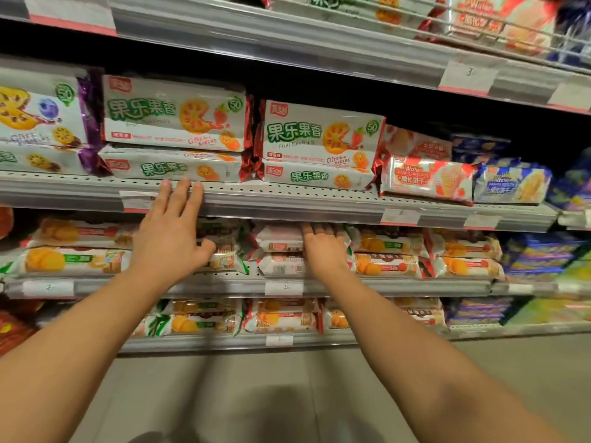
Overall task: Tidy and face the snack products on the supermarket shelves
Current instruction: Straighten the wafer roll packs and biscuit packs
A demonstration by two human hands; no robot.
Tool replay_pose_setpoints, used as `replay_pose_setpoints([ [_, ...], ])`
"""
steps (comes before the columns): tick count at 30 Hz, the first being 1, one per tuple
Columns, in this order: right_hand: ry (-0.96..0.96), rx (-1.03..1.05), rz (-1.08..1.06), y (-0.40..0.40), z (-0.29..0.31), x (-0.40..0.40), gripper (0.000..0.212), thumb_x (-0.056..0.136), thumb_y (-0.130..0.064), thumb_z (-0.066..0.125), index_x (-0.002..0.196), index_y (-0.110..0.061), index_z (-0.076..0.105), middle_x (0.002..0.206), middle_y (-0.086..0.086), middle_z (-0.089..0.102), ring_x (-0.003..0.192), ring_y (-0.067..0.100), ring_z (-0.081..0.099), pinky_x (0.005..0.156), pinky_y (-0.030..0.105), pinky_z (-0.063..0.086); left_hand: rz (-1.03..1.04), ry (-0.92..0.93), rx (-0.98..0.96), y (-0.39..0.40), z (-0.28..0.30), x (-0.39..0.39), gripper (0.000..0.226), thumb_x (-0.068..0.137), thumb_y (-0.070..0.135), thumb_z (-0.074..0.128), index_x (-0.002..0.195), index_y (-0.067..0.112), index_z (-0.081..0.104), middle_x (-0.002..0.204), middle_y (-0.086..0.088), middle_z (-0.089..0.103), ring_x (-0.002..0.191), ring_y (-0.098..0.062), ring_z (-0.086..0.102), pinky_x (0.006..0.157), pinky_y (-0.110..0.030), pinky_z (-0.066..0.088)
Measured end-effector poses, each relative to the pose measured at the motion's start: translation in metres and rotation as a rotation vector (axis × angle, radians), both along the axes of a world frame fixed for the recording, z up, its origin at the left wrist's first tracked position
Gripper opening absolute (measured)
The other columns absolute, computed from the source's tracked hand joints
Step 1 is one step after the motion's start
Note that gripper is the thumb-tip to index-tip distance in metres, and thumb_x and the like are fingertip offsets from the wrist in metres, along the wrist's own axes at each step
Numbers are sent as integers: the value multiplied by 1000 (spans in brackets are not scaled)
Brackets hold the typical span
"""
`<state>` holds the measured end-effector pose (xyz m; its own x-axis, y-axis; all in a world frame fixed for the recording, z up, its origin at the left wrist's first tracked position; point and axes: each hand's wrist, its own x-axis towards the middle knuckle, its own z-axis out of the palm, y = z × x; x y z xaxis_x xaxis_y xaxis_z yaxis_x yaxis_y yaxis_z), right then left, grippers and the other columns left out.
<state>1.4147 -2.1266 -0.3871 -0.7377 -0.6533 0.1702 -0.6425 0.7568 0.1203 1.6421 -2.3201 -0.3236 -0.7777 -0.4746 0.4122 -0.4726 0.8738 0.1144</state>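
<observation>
My left hand (171, 233) is raised with straight fingers in front of the grey shelf edge (287, 204), its fingertips just below the stacked white strawberry biscuit packs (174, 113). My right hand (324, 247) reaches into the shelf below, its fingers laid against two stacked white-and-red packs (279, 243). Whether it grips them is hidden. A second stack of strawberry biscuit packs (321, 132) stands at the centre of the upper shelf.
Wafer packs in red (427, 179) and blue (511, 183) lie to the right. Purple-edged blueberry packs (41, 113) stand at the left. Orange-printed biscuit packs (75, 260) fill the lower shelves. Price tags hang on the rails. Grey floor lies below.
</observation>
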Motion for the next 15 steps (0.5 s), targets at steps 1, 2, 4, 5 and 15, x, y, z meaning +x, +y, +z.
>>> replay_pose_setpoints([
  [1, -42, 44, -12, -4, 1, -6, 77, 88, -11, 62, 155, -25, 28, 149, 12, 49, 140, 36, 41, 116, 56, 26, 2, -6, -3, 1, 1, 1, 101, 85, 46, 63, 164, 15, 9, 171, -10, 7, 157, -34, -2, 124, -55, 22],
  [2, -86, 76, -25, -8, 5, -10, 80, 88, -12, 63, 156, -28, 25, 155, 12, 42, 145, 35, 36, 117, 56, 24, 6, -18, -5, 1, 3, 1, 101, 85, 46, 62, 164, 16, 7, 171, -10, 5, 158, -33, -3, 125, -54, 22],
  [4, -198, 132, -42, -15, 12, -18, 78, 88, -18, 64, 155, -32, 27, 159, 10, 37, 146, 34, 35, 114, 58, 28, 7, -43, -5, 1, 4, 2, 102, 86, 45, 64, 164, 17, 4, 172, -8, 2, 158, -32, -5, 125, -53, 21],
  [5, -240, 166, -30, -17, 16, -22, 70, 89, -21, 65, 151, -31, 35, 155, 10, 44, 141, 34, 43, 109, 56, 36, 5, -50, -4, 1, 5, 3, 103, 86, 45, 65, 164, 17, 3, 172, -7, 1, 158, -31, -5, 124, -53, 22],
  [15, 86, -10, 37, 72, 13, -49, 44, 90, -32, 59, 131, -16, 55, 105, 10, 67, 96, 33, 65, 81, 43, 56, 30, -52, -8, 2, 8, 4, 98, 89, 45, 59, 164, 24, 0, 172, 0, -3, 158, -24, -7, 116, -53, 39],
])
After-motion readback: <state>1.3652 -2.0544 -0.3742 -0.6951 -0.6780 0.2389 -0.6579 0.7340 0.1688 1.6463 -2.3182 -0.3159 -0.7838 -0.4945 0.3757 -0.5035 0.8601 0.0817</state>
